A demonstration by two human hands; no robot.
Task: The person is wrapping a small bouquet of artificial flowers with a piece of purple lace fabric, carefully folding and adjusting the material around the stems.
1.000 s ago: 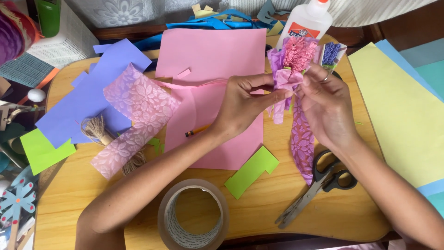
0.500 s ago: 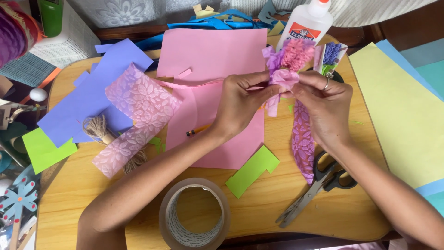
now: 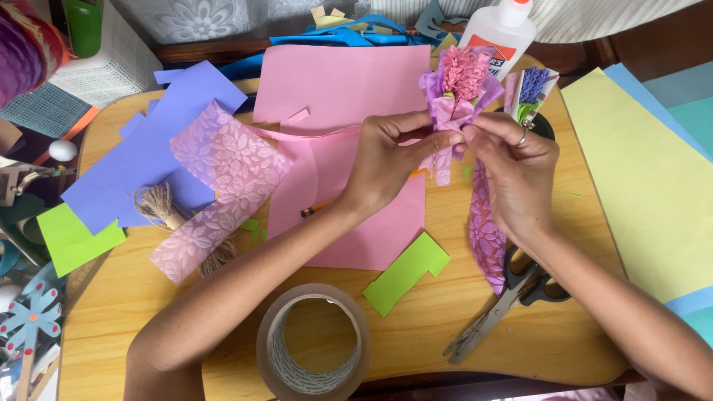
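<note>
Bouquet (image 3: 462, 89) lifted slightly; both hands (image 3: 390, 160) pinching (edge-clear).

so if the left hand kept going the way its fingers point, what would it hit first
The left hand points up and right, so it would probably meet the glue bottle behind the paper flower it pinches, though depth is unclear.

I see a rounded wooden table (image 3: 119, 327) in bright, even light; behind it hangs pale floral lace cloth (image 3: 186, 18), and a dark wooden panel (image 3: 661, 33) stands at upper right.
</note>
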